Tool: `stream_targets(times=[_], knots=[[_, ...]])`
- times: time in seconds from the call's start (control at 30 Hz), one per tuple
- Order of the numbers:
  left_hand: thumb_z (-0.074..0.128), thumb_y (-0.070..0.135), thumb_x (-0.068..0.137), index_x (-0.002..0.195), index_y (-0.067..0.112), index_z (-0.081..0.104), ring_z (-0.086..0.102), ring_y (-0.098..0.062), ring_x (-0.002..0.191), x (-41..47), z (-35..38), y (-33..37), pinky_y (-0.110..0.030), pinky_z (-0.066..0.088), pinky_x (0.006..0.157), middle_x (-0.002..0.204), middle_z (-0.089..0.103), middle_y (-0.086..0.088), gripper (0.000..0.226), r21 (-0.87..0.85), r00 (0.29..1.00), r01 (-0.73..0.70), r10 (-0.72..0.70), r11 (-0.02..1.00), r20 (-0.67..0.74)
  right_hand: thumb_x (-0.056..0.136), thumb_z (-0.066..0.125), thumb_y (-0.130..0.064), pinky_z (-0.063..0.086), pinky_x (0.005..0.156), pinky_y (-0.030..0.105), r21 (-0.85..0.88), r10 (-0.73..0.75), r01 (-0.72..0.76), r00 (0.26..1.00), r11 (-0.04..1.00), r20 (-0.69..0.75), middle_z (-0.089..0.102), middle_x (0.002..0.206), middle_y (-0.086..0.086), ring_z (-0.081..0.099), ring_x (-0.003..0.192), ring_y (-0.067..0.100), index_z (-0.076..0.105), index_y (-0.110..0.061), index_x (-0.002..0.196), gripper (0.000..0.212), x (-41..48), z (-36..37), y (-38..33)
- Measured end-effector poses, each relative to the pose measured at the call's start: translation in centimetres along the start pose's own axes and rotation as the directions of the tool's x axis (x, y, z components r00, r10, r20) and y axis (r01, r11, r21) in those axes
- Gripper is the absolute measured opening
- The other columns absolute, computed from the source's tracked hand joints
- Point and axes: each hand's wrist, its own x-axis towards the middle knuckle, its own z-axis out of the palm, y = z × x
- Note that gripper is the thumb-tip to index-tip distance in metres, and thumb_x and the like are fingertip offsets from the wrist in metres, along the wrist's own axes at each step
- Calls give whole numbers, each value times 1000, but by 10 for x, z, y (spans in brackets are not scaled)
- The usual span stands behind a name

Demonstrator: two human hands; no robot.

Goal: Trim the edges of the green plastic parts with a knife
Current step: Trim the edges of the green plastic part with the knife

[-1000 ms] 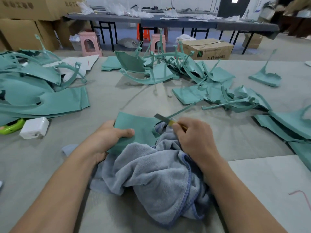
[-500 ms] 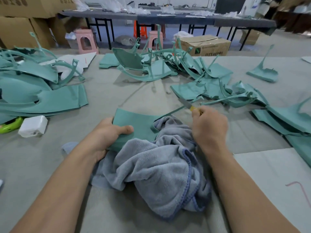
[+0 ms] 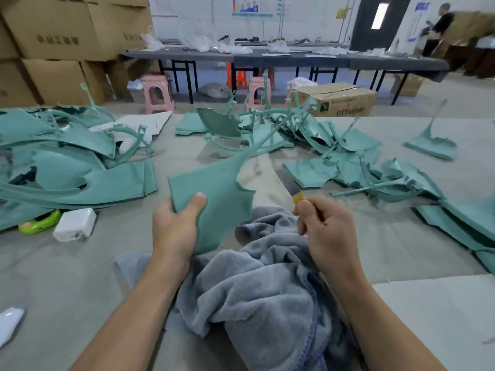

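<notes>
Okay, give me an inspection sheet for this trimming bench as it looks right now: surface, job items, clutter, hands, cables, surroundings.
Surface: grey table, with a pale sheet at the near right.
Job's things: green plastic part raised off the table; knife with its blade apart from the part; more green parts heaped left and right.
Clutter: grey towel bunched under the hands; white adapter; lime-green object.
Hands: left hand grips the part, thumb on top; right hand grips the knife handle.
Cables: nothing seen.
Surroundings: cardboard boxes, pink stools, long dark table, a person far right.
</notes>
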Motion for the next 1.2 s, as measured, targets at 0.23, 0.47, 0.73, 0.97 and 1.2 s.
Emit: stream_targets(times=[0.23, 0.47, 0.73, 0.97, 1.2], knots=[[72, 18, 88, 101, 6, 73, 73, -30, 75, -9, 0, 5, -40, 62, 68, 91, 78, -16, 17, 72, 909, 277, -285, 958, 302, 90, 61, -33, 47, 59, 42, -49, -161, 172, 971, 984, 176, 62, 64, 0, 55, 60, 23, 68, -28, 77, 16, 16, -23, -9], [71, 17, 88, 104, 4, 72, 74, -29, 70, -10, -3, 6, -31, 59, 57, 93, 77, -19, 21, 77, 858, 321, -324, 944, 398, 94, 72, -19, 48, 57, 29, -99, -141, 168, 962, 981, 234, 68, 68, -8, 61, 62, 14, 76, -25, 84, 13, 11, -9, -5], [73, 17, 89, 101, 3, 73, 73, -28, 70, -3, -4, 1, -32, 58, 60, 90, 77, -17, 18, 117, 874, 309, -331, 944, 356, 90, 74, -11, 50, 64, 17, 29, -94, 89, 930, 996, 355, 75, 76, -16, 66, 68, 0, 82, -38, 88, 28, 14, -23, -9], [73, 15, 88, 97, 7, 74, 74, -28, 70, -3, -3, -2, -30, 58, 57, 91, 78, -16, 12, 137, 865, 281, -313, 950, 393, 93, 70, -15, 36, 48, 20, -164, -18, 67, 959, 984, 283, 61, 58, -13, 45, 48, 3, 75, -29, 74, 24, 15, -19, -2], [72, 12, 88, 98, 7, 74, 74, -28, 72, -5, -3, -2, -32, 59, 60, 91, 77, -16, 11, 152, 857, 271, -310, 951, 411, 94, 71, -14, 40, 53, 17, -63, 47, -24, 919, 998, 393, 68, 64, -6, 52, 53, 3, 81, -27, 82, 20, 13, -24, 5]])
